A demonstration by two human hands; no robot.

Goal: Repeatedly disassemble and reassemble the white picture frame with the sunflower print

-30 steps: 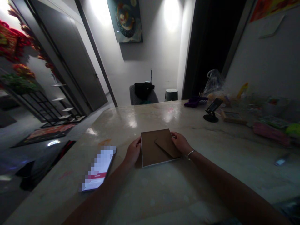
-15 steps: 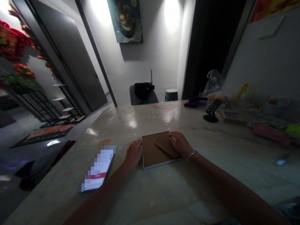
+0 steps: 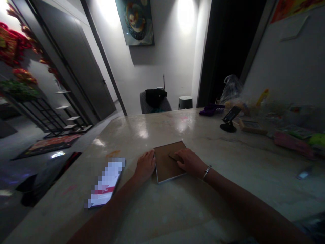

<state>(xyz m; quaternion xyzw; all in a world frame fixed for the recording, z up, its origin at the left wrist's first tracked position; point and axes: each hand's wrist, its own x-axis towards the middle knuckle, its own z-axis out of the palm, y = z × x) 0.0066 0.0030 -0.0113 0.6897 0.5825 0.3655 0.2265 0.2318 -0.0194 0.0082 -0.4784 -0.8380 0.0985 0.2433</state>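
A square picture frame (image 3: 166, 169) lies face down on the table, its brown back up and its thin pale rim showing. My left hand (image 3: 146, 165) grips the left edge, thumb against the rim. On the right side of the back, my right hand (image 3: 191, 162) bends its fingers over the brown stand flap (image 3: 173, 156), whose tip shows to the left of them. Most of that flap is hidden under the hand. A phone (image 3: 106, 184) with a lit, blurred-out screen lies left of my left forearm.
The pale stone table (image 3: 162, 210) extends all around. To the right stand a black phone stand (image 3: 230, 119), a wooden-edged frame (image 3: 252, 127), a purple item (image 3: 211, 109), a pink pouch (image 3: 291, 143) and a clear plastic bag (image 3: 232, 89). Beyond the far edge is a chair (image 3: 155, 101).
My right hand has moved left and down from the frame's upper right edge, onto the stand flap, covering most of it. My left hand stays at the left edge; the frame has turned slightly.
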